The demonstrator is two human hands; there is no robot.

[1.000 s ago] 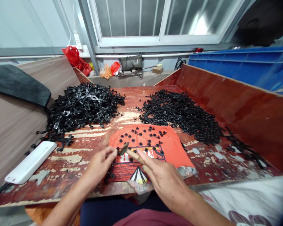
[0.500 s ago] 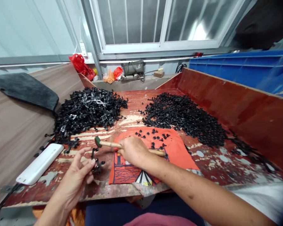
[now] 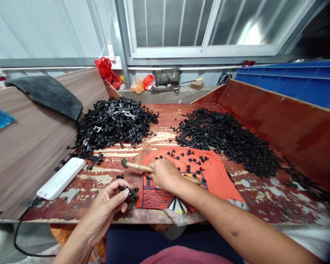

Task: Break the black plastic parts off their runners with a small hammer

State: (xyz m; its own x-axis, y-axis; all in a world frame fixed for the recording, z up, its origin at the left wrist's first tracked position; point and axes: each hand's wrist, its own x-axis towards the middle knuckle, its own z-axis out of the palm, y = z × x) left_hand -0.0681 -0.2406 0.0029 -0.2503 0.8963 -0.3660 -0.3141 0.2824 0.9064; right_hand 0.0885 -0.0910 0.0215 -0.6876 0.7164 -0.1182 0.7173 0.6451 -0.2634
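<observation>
My left hand [image 3: 107, 205] is closed on a few small black plastic parts [image 3: 132, 193] with round knobbed ends, just left of the orange printed cloth [image 3: 218, 179]. Over that cloth, my right hand [image 3: 166, 176] is wrapped round a light wooden-handled tool [image 3: 139, 167]. Its dark green head points left, and the handle's other end shows beyond my wrist. My right fingertips are mostly hidden, so I cannot tell whether they touch a part too. Several loose black round-headed pieces [image 3: 188, 168] are scattered on the cloth.
Two big heaps of black parts lie on the worn red table, a left heap [image 3: 115, 123] and a right heap [image 3: 225, 139]. A white power bank [image 3: 62, 178] with a black cable is at left. Wooden side boards [image 3: 286, 121] flank the table; a blue crate [image 3: 288, 82] stands beyond.
My right hand has swung the tool's head left and moved over the cloth's left part. The left hand shifted left off the cloth, then slightly back right with black parts. The view has turned left.
</observation>
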